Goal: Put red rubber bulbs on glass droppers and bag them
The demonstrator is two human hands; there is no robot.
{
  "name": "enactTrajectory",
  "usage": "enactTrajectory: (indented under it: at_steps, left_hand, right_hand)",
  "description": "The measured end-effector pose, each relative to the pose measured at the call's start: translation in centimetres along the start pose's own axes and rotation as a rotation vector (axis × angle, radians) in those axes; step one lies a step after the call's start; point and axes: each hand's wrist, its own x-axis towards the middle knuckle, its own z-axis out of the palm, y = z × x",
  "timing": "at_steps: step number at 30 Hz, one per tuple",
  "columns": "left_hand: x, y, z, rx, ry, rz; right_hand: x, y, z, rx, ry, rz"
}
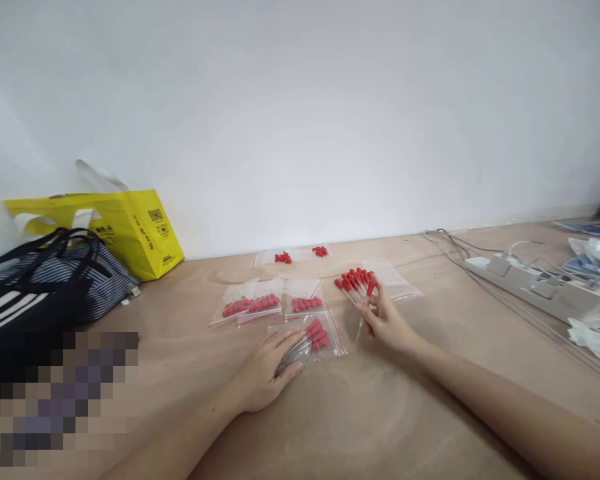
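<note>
My right hand pinches a clear dropper with a red rubber bulb, its thin tip pointing down toward the table. Just behind it several more red-bulbed droppers lie side by side in a fan. My left hand rests at a clear zip bag, thumb and fingers around the glass tubes of a bundle of droppers; whether these lie in or on the bag I cannot tell. Beyond the left hand, filled zip bags of red-bulbed droppers overlap, with another filled bag to their right.
Farther back lie two small clusters of red bulbs on clear plastic. A flat zip bag is behind my right hand. On the right stands a white power strip with cables; on the left, a yellow bag and a striped bag.
</note>
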Motion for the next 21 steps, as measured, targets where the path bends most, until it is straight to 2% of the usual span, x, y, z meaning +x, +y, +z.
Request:
enactTrajectory:
  at_steps: [2,9,17,21]
  left_hand:
    - [0.0,0.1,0.0,0.008,-0.011,-0.002]
    - [0.1,-0.2,-0.1,-0.013,0.008,0.008]
    - [0.0,-0.3,-0.1,-0.020,0.052,0.041]
    - [0.0,-0.3,-0.1,-0.013,0.065,0.043]
  right_hand:
    - [-0.6,0.3,0.5,0.042,0.026,0.042]
    - [-0.8,0.6,2.4,0.180,0.198,0.046]
    - [-0.2,0.5,1.6,0.197,0.325,0.023]
    - [-0.5,0.2,2.0,0.257,0.293,0.111]
